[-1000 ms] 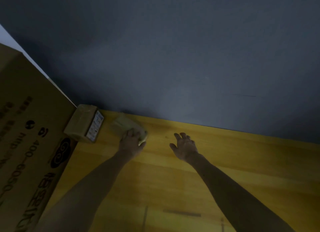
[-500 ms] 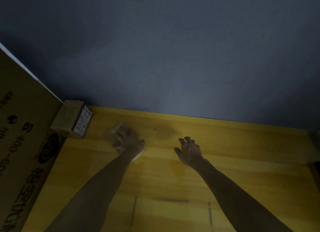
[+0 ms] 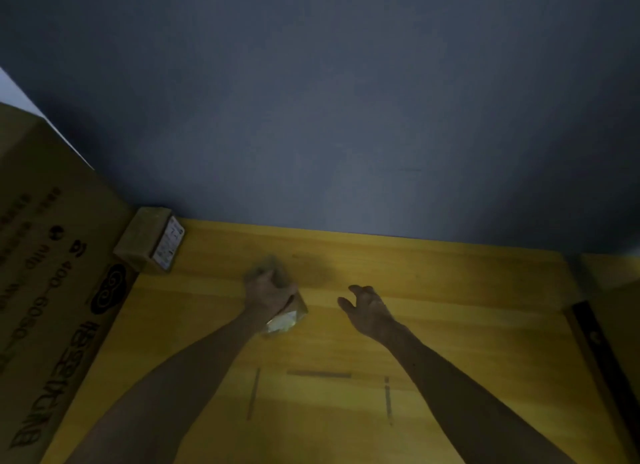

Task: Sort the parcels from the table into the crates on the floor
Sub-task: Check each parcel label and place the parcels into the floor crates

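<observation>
In this dim light the left hand (image 3: 268,292) lies over a small parcel (image 3: 286,319) out in the middle of the yellow wooden counter (image 3: 467,311), towards the far edge. Its grip is closed down on the parcel from above, with the fingers curled over the top. The parcel's tan far end and a pale, shiny near end stick out on either side of the hand. It looks like a soft wrapped packet rather than a stiff box, probably light enough for one hand, though the glossy end could be slippery and the wrapping may crumple or sag if pinched at a corner. I would take it across the middle, thumb on one long side and fingers on the other. The right hand (image 3: 369,307) hovers just beside it to the right, its grip apart, the fingers spread and loosely bent with nothing in them. At the far left a boxed parcel (image 3: 143,238) with a white label on its side sits against a large printed carton (image 3: 52,273). It looks rigid, so its flat sides should give a firm hold. A dark blue-grey wall (image 3: 346,117) rises behind the counter.
</observation>
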